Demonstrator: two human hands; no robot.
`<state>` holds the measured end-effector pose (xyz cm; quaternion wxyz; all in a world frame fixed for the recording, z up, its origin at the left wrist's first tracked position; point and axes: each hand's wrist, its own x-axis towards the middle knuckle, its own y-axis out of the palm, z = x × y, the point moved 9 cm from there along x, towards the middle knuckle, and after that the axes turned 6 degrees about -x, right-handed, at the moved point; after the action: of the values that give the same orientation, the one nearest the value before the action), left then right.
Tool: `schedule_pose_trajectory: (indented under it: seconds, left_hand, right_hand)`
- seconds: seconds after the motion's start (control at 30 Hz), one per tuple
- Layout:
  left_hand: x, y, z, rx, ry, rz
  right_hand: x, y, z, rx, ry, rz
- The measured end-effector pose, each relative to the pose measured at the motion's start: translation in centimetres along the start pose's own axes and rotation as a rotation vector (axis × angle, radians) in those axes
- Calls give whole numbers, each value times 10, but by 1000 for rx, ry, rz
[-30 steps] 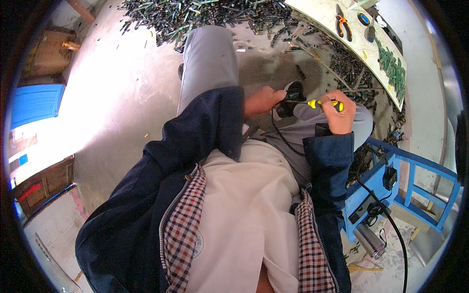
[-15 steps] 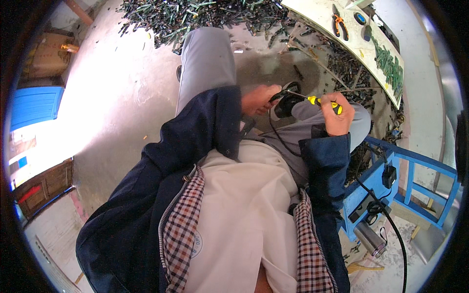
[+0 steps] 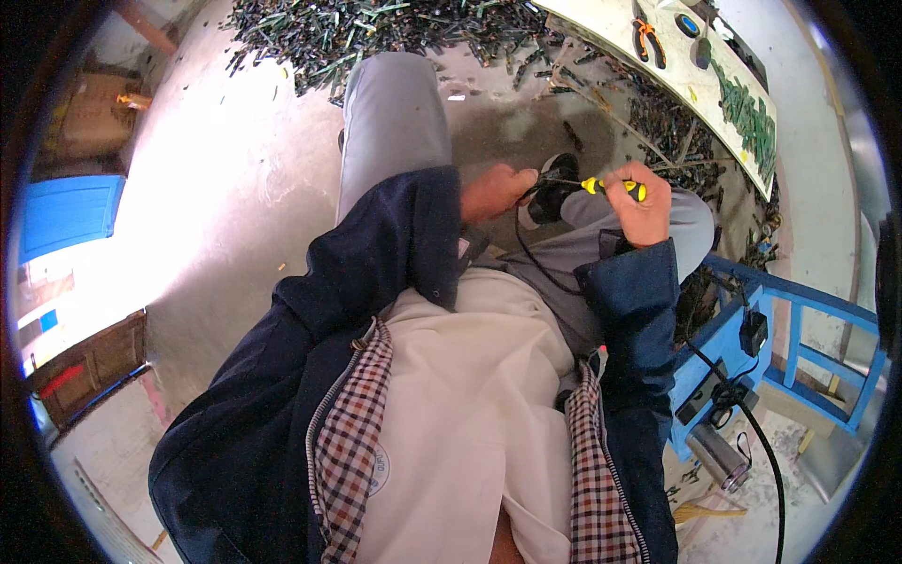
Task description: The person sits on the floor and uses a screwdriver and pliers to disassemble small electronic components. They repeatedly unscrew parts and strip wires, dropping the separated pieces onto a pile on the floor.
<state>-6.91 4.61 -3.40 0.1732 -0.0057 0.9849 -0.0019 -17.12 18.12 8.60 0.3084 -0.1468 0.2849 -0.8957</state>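
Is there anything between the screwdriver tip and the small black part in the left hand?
Nothing visible does. The right hand holds the yellow-handled screwdriver, and its shaft runs straight to the small black part pinched in the left hand. The contact point itself is too small to make out.

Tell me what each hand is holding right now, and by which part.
The right hand grips a yellow-and-black-handled screwdriver by its handle. The left hand holds a small dark object at the tool's tip; its grip point cannot be told.

The screwdriver handle [image 3: 615, 187] is yellow and black. The jacket [image 3: 376, 282] is dark blue, its lining [image 3: 352, 442] red-white checked. The trousers [image 3: 390, 117] are grey, the frame [image 3: 752, 310] blue, the pliers [image 3: 648, 38] perhaps orange.
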Motion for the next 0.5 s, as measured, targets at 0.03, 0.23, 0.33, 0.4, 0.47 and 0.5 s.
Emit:
schedule_pose_trajectory:
  seconds: [0.03,0.23,0.33,0.4,0.47,0.5]
  left_hand:
    - [1,1,4,29,-31,11]
    - [8,12,12,213,135,58]
    - [10,17,22,220,82,95]
    - [12,20,33,208,24,124]
    - [15,21,40,222,26,157]
    - [16,23,45,225,17,175]
  right_hand:
    - [4,1,0,43,-42,12]
    - [19,6,-21,85,55,155]
    - [21,9,-25,166,130,200]
    - [20,9,-28,201,160,211]
    - [21,10,-29,215,160,220]
    - [22,10,-31,205,201,231]
